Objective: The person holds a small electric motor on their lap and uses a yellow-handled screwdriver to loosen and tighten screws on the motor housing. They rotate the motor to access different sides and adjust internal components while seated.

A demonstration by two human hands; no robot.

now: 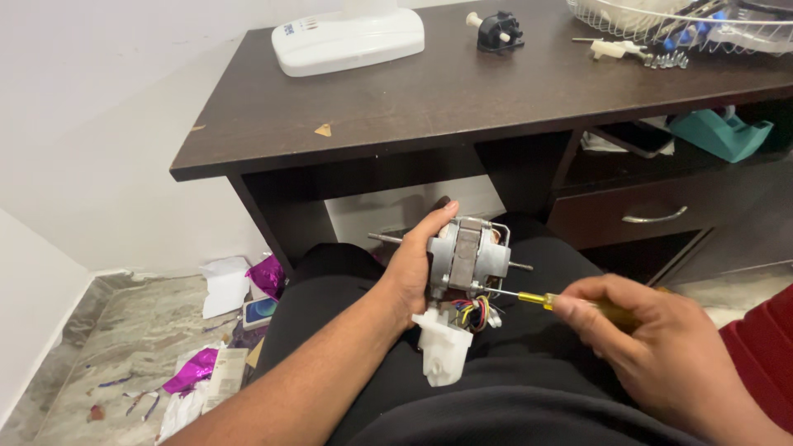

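Observation:
My left hand (410, 268) grips a small grey metal fan motor (467, 256) with a shaft sticking out each side, held above my lap. Coloured wires (473, 313) and a white plastic part (443, 353) hang under the motor. My right hand (640, 334) holds a yellow-handled screwdriver (541, 300) whose thin tip touches the motor's lower right side.
A dark wooden desk (396, 116) stands in front with a white fan base (347, 37), a black knob part (498, 31), screws (667, 59) and a wire fan guard (686, 21). An open shelf holds a teal tape dispenser (720, 134). Paper scraps and purple foil (194, 372) litter the floor at left.

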